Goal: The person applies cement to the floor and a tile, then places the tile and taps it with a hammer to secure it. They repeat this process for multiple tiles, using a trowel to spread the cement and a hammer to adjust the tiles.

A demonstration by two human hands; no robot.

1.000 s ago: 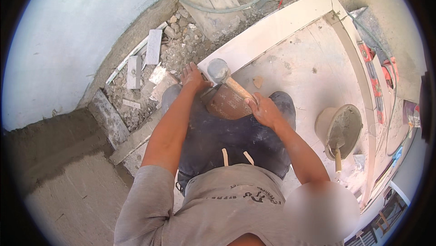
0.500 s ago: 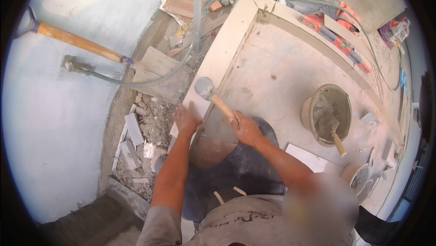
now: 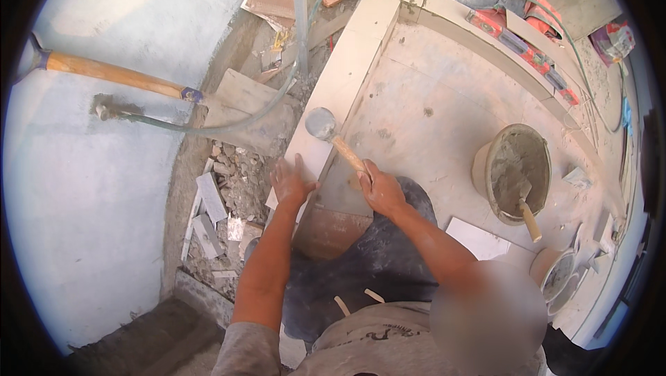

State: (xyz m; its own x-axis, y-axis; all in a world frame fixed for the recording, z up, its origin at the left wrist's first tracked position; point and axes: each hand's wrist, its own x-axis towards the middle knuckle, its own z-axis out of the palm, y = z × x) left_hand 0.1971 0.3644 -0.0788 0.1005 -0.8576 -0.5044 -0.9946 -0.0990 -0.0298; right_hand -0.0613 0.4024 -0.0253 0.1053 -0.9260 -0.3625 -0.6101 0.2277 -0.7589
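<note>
My right hand is closed around the wooden handle of a mallet. Its round, pale grey head sits over the top of a low ledge faced with cream tiles; whether it touches the tile I cannot tell. Just nearer to me, my left hand lies with fingers spread on the end tile of that ledge, holding nothing. Below this tile the ledge's inner side is bare, with a brownish patch beside my knee.
A bucket of grey mortar stands to the right, with a wooden-handled trowel in it. Rubble and tile offcuts lie left of the ledge. A shovel leans across the left. A red spirit level and green hose lie farther off.
The whole view has shifted slightly, moving the scene a little to the right. Against the ledge, both hands and the mallet keep nearly the same places.
</note>
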